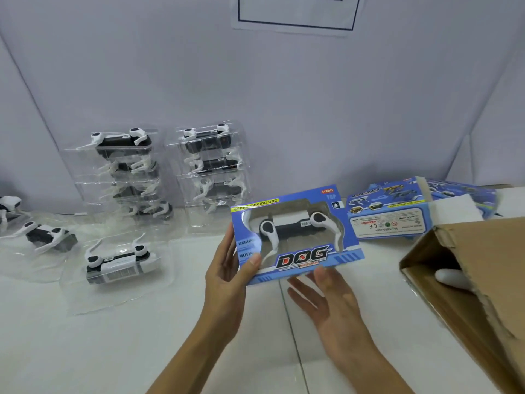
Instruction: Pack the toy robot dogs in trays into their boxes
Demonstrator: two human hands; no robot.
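Observation:
A blue "DOG" window box (pixel 295 237) with a black-and-white toy robot dog visible inside is held above the table at centre. My left hand (pixel 230 277) grips its left edge, thumb on the front. My right hand (pixel 329 302) lies open, palm up, under the box's lower right edge, fingertips touching it. A dog in a clear tray (pixel 119 263) lies on the table to the left. Two stacks of trayed dogs (pixel 125 172) (pixel 213 166) lean at the wall behind it. Flat blue boxes (pixel 397 211) lie at the right.
A brown cardboard carton (pixel 471 280) stands open at the right edge, with something white inside. More trayed dogs (pixel 42 237) lie at the far left. The white table (pixel 142 351) meets a grey wall behind.

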